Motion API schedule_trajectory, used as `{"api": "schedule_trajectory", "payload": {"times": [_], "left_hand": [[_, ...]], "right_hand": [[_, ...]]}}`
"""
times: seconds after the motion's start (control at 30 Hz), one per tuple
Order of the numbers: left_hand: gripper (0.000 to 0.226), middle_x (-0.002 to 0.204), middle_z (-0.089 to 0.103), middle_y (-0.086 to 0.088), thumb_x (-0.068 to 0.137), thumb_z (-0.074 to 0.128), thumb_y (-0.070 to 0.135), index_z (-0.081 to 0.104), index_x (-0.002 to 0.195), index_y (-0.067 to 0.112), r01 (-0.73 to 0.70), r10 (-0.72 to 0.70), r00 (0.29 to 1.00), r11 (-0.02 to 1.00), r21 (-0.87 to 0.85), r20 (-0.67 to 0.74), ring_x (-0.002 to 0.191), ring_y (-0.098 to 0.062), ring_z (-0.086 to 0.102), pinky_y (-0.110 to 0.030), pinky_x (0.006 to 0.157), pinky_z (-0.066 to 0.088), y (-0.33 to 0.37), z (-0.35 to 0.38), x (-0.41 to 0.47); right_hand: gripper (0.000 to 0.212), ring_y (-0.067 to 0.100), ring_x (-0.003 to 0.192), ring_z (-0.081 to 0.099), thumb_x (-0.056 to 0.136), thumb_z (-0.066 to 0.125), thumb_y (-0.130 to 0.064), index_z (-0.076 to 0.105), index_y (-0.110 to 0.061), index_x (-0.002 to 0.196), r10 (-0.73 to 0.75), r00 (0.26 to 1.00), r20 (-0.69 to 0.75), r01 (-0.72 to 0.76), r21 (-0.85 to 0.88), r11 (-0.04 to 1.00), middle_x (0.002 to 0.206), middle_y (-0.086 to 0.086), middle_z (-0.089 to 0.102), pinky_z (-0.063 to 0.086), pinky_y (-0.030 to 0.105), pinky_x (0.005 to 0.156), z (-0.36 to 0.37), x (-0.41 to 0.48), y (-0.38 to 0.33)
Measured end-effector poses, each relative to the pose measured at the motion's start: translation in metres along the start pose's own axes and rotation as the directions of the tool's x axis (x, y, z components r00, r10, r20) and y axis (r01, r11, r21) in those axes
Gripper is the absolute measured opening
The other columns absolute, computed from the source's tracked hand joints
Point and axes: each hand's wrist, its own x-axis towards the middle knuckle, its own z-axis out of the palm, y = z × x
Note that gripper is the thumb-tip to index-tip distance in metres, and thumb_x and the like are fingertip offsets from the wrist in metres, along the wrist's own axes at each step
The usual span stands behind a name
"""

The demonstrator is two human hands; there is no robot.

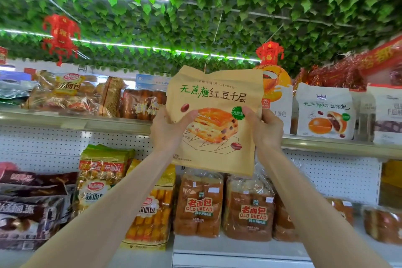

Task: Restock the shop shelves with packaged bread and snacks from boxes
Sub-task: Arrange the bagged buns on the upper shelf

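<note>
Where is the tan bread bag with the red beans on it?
The tan bread bag is in the middle of the head view, held by the left hand and right hand before the top shelf, above the OLD BREAD loaves.

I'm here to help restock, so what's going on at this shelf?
A person holds a tan bread bag up with both hands, the left hand and right hand each gripping a side, in front of the top shelf. It isn't set down yet. Other bread packs already stand on that shelf.
</note>
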Motion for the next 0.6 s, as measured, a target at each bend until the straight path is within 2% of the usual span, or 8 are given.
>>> {"api": "schedule_trajectory", "payload": {"times": [0.13,0.2,0.27,0.3,0.4,0.5,0.53,0.6], "left_hand": [[0.048,0.102,0.064,0.017,0.072,0.081,0.042,0.055,0.111,0.031,-0.031,0.030,0.999,0.999,-0.017,-0.031,0.098,-0.007,0.061,-0.039,0.092,0.052,0.002,0.012,0.007],[0.048,0.106,0.065,0.013,0.072,0.080,0.044,0.055,0.111,0.032,-0.041,0.041,0.998,0.999,-0.014,-0.042,0.102,-0.011,0.062,-0.043,0.094,0.052,0.001,0.019,0.013],[0.048,0.109,0.066,0.012,0.071,0.080,0.047,0.055,0.109,0.033,-0.052,0.051,0.998,0.999,-0.015,-0.030,0.105,-0.013,0.061,-0.045,0.095,0.051,0.000,0.025,0.018],[0.048,0.109,0.066,0.013,0.071,0.080,0.048,0.056,0.110,0.034,-0.062,0.061,0.998,0.998,-0.021,-0.017,0.105,-0.013,0.061,-0.044,0.095,0.051,0.001,0.029,0.022],[0.050,0.110,0.064,0.014,0.076,0.079,0.040,0.057,0.120,0.029,-0.096,0.094,0.993,0.995,0.015,0.069,0.107,-0.012,0.059,-0.039,0.097,0.049,0.009,0.039,0.036],[0.059,0.117,0.062,0.010,0.079,0.077,0.027,0.052,0.132,0.023,-0.097,0.086,0.983,0.994,0.059,0.164,0.111,-0.015,0.057,-0.042,0.100,0.046,0.015,0.050,0.054],[0.062,0.120,0.062,0.009,0.079,0.078,0.025,0.050,0.134,0.023,-0.085,0.074,0.979,0.995,0.050,0.192,0.112,-0.015,0.057,-0.044,0.100,0.046,0.013,0.052,0.059],[0.064,0.120,0.064,0.009,0.078,0.079,0.020,0.049,0.135,0.025,-0.081,0.072,0.970,0.996,0.031,0.232,0.110,-0.014,0.059,-0.046,0.099,0.048,0.009,0.059,0.068]], "right_hand": [[0.010,0.009,0.082,0.067,0.086,0.071,-0.035,0.068,-0.029,0.093,0.027,0.983,0.184,-0.027,0.002,1.000,0.098,-0.005,0.072,0.056,0.023,0.065,-0.003,0.009,-0.005],[0.030,0.005,0.092,0.064,0.081,0.075,-0.038,0.062,-0.033,0.107,0.043,0.952,0.302,-0.027,-0.057,0.998,0.105,-0.012,0.069,0.052,0.022,0.074,-0.006,0.019,-0.004],[0.036,0.004,0.098,0.061,0.079,0.078,-0.037,0.054,-0.042,0.105,0.062,0.924,0.376,-0.011,-0.135,0.991,0.107,-0.016,0.066,0.049,0.028,0.084,-0.008,0.030,-0.003],[0.035,0.003,0.097,0.061,0.079,0.078,-0.034,0.052,-0.043,0.101,0.048,0.914,0.402,0.008,-0.136,0.991,0.106,-0.016,0.066,0.050,0.027,0.082,-0.009,0.039,-0.003],[0.039,-0.001,0.090,0.060,0.081,0.077,-0.025,0.052,-0.036,0.109,-0.005,0.930,0.367,0.038,-0.082,0.996,0.099,-0.019,0.064,0.050,0.021,0.072,-0.012,0.063,-0.001],[0.063,0.011,0.108,0.062,0.074,0.083,-0.031,0.052,-0.026,0.128,-0.055,0.939,0.338,0.075,-0.046,0.996,0.115,-0.011,0.066,0.053,0.037,0.092,-0.010,0.091,0.007],[0.063,0.012,0.110,0.061,0.071,0.084,-0.031,0.053,-0.028,0.126,-0.068,0.943,0.327,0.083,-0.034,0.996,0.118,-0.009,0.065,0.053,0.038,0.093,-0.008,0.099,0.010],[0.052,0.010,0.104,0.064,0.074,0.083,-0.022,0.054,-0.034,0.115,-0.100,0.946,0.310,0.104,0.004,0.995,0.114,-0.010,0.067,0.054,0.031,0.083,-0.005,0.114,0.015]]}}
